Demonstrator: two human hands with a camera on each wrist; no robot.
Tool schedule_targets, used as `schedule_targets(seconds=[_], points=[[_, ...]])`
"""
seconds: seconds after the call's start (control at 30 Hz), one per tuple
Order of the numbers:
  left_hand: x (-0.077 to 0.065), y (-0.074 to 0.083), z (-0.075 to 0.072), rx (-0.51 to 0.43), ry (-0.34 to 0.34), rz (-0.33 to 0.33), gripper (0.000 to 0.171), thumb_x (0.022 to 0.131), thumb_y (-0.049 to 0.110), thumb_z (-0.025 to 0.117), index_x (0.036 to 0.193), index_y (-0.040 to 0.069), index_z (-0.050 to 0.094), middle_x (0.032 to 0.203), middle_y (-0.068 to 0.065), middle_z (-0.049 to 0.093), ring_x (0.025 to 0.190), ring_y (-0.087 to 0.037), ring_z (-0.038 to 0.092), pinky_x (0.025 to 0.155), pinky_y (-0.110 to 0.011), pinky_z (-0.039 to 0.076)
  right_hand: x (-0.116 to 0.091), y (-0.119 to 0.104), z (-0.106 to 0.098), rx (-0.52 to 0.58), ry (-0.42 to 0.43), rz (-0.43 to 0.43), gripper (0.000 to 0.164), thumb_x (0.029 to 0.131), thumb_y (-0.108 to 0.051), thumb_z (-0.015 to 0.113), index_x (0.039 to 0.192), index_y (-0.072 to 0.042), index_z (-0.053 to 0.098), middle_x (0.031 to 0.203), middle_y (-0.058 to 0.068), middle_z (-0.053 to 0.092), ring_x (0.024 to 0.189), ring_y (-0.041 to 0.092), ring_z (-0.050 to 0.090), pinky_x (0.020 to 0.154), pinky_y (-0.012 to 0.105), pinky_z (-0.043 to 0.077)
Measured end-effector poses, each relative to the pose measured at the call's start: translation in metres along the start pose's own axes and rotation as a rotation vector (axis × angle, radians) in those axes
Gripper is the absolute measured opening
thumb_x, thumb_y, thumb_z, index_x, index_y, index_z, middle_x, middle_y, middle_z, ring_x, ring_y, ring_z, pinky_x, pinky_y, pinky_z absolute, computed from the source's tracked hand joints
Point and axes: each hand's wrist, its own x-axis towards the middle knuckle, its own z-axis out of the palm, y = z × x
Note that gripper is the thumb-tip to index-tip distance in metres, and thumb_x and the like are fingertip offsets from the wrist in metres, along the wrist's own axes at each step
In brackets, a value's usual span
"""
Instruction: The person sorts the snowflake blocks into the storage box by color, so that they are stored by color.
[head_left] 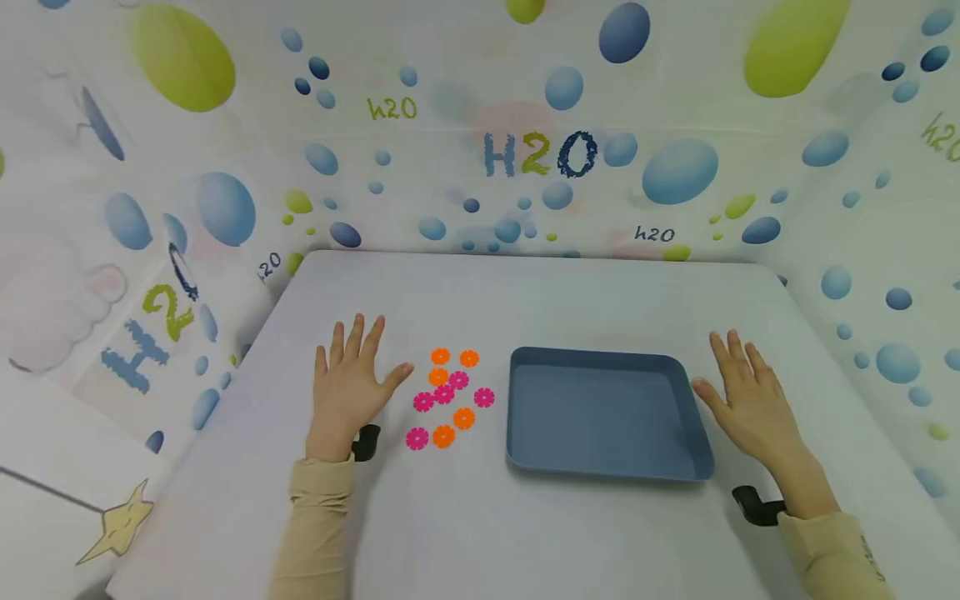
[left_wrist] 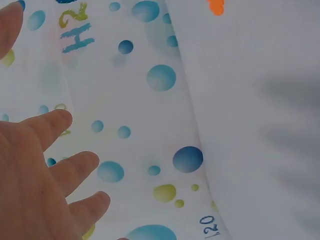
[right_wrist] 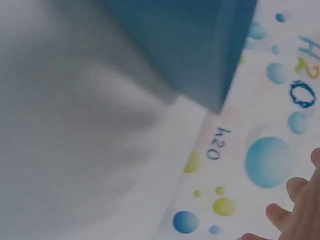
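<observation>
Left of a scatter of small flower-like discs, my left hand (head_left: 347, 398) is spread with straight fingers and holds nothing. Several of the discs are orange, such as the orange disc (head_left: 443, 436), and several are pink, such as the pink disc (head_left: 484, 397); two or three overlap in the middle of the group. A shallow blue-grey tray (head_left: 609, 477) stands to their right with nothing in it. Beside its right wall, my right hand (head_left: 753, 408) is held with fingers straight, thumb toward the tray rim. In the right wrist view the tray's corner (right_wrist: 200, 75) looms close.
Everything lies on a white table (head_left: 450, 533) with rounded far corners. Behind and beside it hangs a white covering (head_left: 450, 192) printed with blue and green bubbles and "H2O" lettering. Each wrist wears a black band mount, such as the right mount (head_left: 756, 507).
</observation>
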Motion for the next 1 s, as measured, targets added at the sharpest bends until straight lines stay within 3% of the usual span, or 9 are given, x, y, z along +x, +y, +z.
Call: schedule_targets(seconds=[0.2,0.4,0.6,0.8,1.0], points=[[0.01,0.005,-0.01,-0.055,0.063,-0.024,0.079,0.093,0.054,0.051,0.154,0.012,0.023,0.16,-0.022,0.019,0.146,-0.05,0.011,0.112,-0.069,0.012,0.008,-0.01,-0.007,0.075,0.049,-0.049,0.069,0.104,-0.043,0.036,0.157,-0.012,0.003,0.162,0.021,0.001,0.147,0.05,0.001,0.11,0.072,0.006],[0.011,0.005,-0.017,-0.148,0.106,-0.023,0.063,0.095,0.033,0.059,0.146,0.001,0.039,0.151,-0.029,0.033,0.137,-0.055,0.029,0.11,-0.065,0.024,0.005,-0.018,-0.001,0.177,0.036,-0.05,0.068,0.104,-0.038,0.038,0.157,-0.011,0.004,0.162,0.02,0.001,0.146,0.052,0.002,0.105,0.076,0.007],[0.016,0.017,-0.02,-0.255,0.072,-0.016,0.052,0.098,0.027,0.056,0.141,0.001,0.046,0.148,-0.027,0.04,0.137,-0.049,0.035,0.111,-0.061,0.027,-0.004,-0.018,0.006,0.427,-0.008,-0.007,0.065,0.106,-0.04,0.026,0.156,-0.012,-0.003,0.162,0.02,-0.008,0.145,0.053,-0.008,0.104,0.077,-0.005],[0.018,0.029,-0.005,-0.316,0.015,-0.08,0.049,0.098,0.03,0.054,0.141,0.007,0.049,0.138,-0.018,0.056,0.122,-0.038,0.055,0.099,-0.052,0.045,-0.023,-0.022,0.027,0.638,-0.021,0.015,0.072,0.105,-0.048,0.02,0.154,-0.004,-0.007,0.159,0.027,-0.012,0.145,0.048,-0.014,0.114,0.061,-0.012],[0.005,0.028,0.021,-0.25,-0.086,-0.182,0.043,0.096,0.029,0.058,0.133,0.007,0.057,0.119,-0.016,0.067,0.095,-0.033,0.065,0.072,-0.042,0.054,-0.053,-0.025,0.047,0.684,-0.092,0.15,0.066,0.106,-0.04,0.018,0.154,-0.005,-0.013,0.158,0.028,-0.015,0.141,0.057,-0.012,0.106,0.074,-0.006]])
